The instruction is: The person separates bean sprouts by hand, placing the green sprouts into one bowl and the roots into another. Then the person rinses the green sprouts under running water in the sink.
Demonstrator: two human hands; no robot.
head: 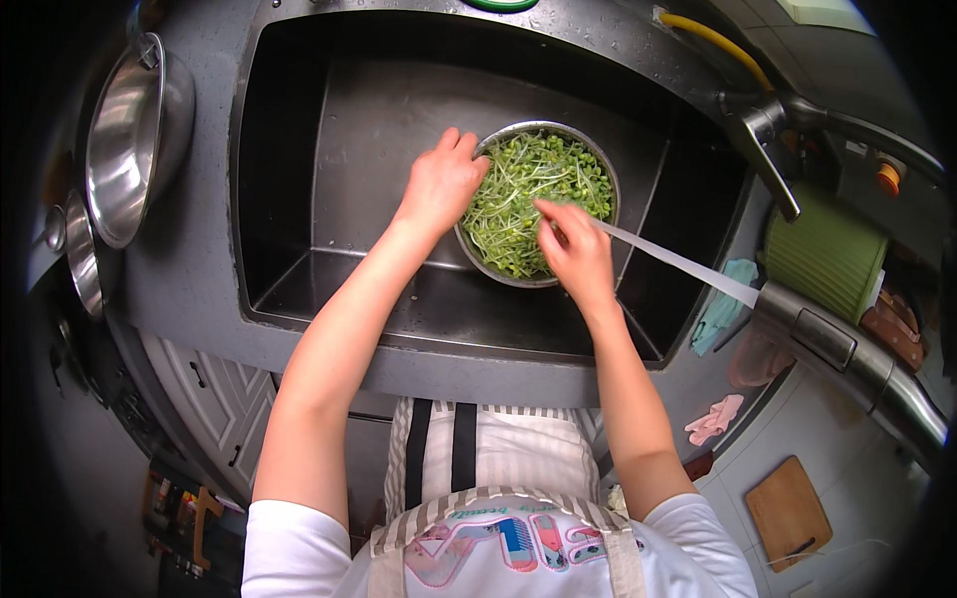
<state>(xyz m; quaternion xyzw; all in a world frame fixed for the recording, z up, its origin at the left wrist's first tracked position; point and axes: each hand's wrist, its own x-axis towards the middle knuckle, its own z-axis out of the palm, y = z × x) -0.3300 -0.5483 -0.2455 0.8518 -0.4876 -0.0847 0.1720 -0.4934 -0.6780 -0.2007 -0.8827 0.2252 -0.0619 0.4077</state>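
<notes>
A round metal bowl stands in the dark sink, full of green sprouts with pale stems. My left hand grips the bowl's left rim, its fingers bent at the edge. Over the right half of the sprouts is my right hand, slightly blurred, with curled fingers reaching in among them. Whether it pinches any sprouts is hidden. From the faucet on the right, a water stream runs to the bowl and passes behind my right hand.
At the left, a large metal basin leans on its side by the counter. On the right are a teal cloth, a pink cloth and a green ribbed container. A wooden cutting board lies lower right.
</notes>
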